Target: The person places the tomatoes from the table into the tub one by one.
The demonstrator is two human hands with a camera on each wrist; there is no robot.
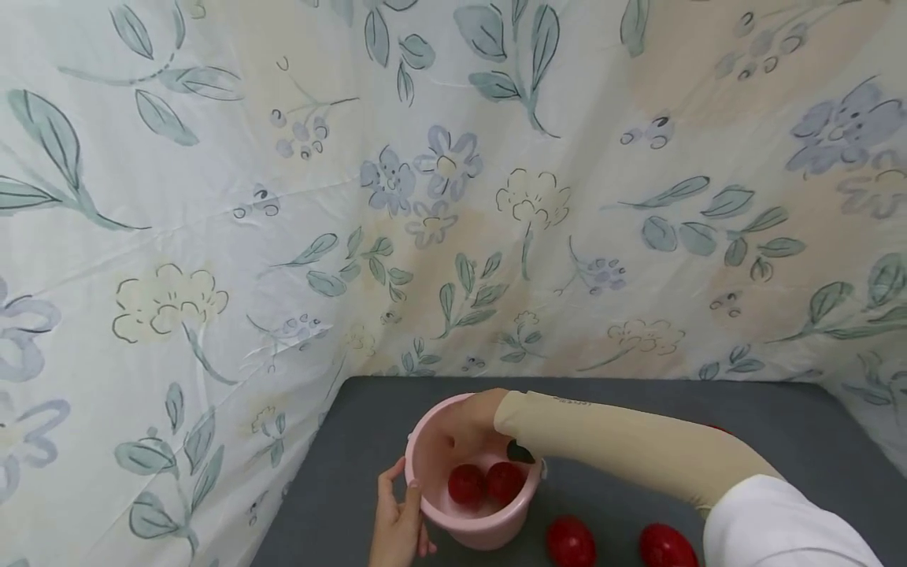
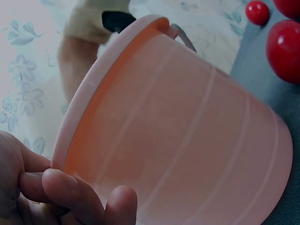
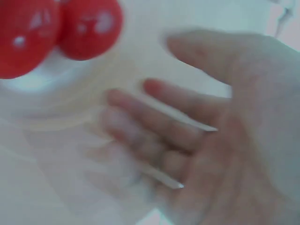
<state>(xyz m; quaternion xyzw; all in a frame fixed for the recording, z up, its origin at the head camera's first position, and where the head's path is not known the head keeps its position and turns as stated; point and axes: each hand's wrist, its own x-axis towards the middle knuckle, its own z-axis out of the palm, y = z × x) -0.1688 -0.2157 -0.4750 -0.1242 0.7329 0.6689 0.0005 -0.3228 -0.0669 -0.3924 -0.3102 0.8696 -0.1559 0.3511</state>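
Small pink plastic bucket point(image 1: 473, 504) on grey worktop point(image 1: 779, 441): two glossy red balls point(image 1: 486, 483) inside. Loose red balls point(image 1: 615, 543) remain beside it. Left hand point(image 1: 398, 524) grip curled round the bucket wall; right hand point(image 1: 464, 429) inside, fingers point(image 3: 154, 117) spread, empty.

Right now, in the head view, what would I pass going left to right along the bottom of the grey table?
Left hand → pink bucket → first loose red ball → second loose red ball → white sleeve.
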